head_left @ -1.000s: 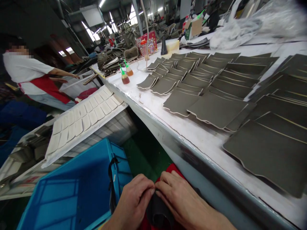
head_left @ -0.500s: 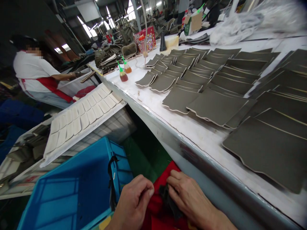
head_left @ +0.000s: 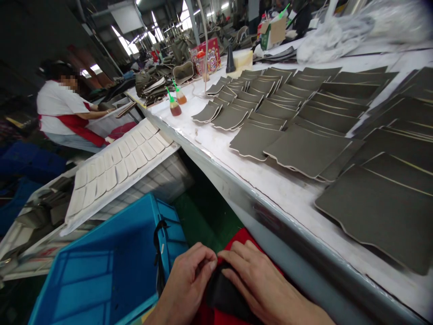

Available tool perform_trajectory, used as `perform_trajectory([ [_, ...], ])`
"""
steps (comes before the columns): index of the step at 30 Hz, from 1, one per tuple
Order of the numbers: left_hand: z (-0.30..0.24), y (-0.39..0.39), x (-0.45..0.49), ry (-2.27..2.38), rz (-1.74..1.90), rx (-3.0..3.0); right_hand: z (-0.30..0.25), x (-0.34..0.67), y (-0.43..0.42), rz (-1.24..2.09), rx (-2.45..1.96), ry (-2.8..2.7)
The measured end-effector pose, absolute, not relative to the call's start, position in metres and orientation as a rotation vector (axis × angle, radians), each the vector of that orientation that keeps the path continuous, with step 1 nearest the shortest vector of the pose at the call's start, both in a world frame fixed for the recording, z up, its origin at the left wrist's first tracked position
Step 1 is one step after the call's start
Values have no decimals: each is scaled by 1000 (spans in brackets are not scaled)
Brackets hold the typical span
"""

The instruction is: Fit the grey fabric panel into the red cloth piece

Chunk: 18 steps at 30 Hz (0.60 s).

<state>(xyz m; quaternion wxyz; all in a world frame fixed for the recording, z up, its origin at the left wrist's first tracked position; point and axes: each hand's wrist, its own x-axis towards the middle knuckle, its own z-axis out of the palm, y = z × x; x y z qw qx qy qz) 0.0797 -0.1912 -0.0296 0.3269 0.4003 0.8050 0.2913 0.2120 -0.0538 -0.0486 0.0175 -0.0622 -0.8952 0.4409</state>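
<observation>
Low in the head view, my left hand and my right hand meet on a small black piece of material held over red cloth in my lap. The fingertips of both hands pinch its upper edge. The piece is partly hidden under my right palm. Both hands are below the front edge of the long white table.
Rows of grey cut panels cover the table. Two small glue bottles stand at its far end. A blue plastic crate sits left of my hands, and a board of white pieces lies beyond it. A seated person works at the far left.
My hands, apart half a second ago, have come together again on the black piece. The person at the far left has shifted to the right in view.
</observation>
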Motion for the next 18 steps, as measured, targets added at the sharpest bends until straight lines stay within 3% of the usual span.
perform_trajectory([
  [18, -43, -193, 88, 2169, 708, 1109, -85, 212, -70, 1299, -318, -2800],
])
